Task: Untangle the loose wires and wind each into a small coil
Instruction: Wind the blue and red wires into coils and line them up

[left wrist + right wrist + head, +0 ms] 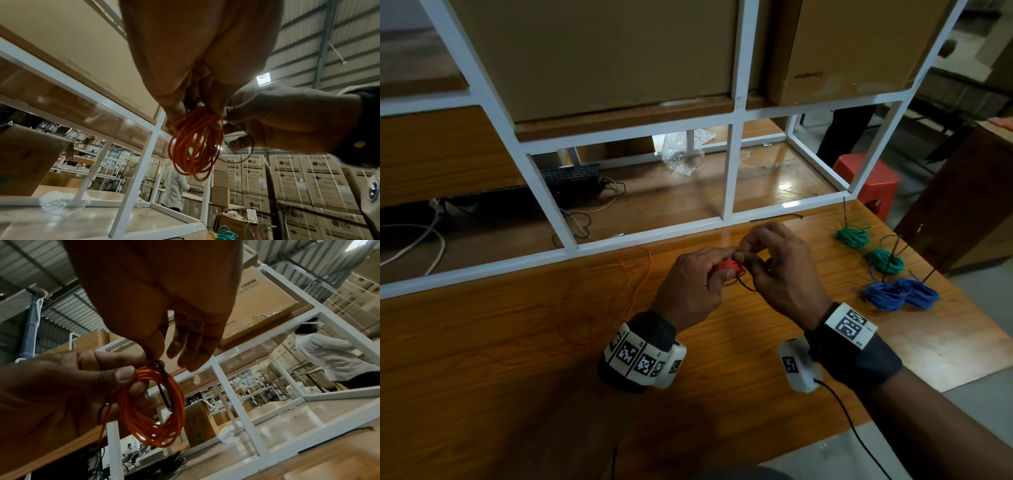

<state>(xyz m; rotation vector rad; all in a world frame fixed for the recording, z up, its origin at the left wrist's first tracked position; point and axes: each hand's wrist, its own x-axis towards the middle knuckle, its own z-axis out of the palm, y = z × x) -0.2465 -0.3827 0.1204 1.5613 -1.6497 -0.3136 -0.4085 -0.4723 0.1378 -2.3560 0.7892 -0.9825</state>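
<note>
An orange wire coil (730,268) is held up over the wooden table (517,359). My left hand (717,274) grips it, thumb over the strands; the coil (195,146) hangs below those fingers. My right hand (743,257) pinches a thin dark tie wire (164,391) at the top of the coil (156,410) between thumb and forefinger, its other fingers loose. The tie's free end (745,286) sticks out below the hands. The orange wire's loose tail (635,274) trails left across the table.
Two green coils (854,234) (887,261) and two blue coils (900,294) lie at the table's right end, dark ties sticking up from them. A white metal rack (727,171) with cardboard boxes stands behind the table. A red stool (866,178) is on the far right.
</note>
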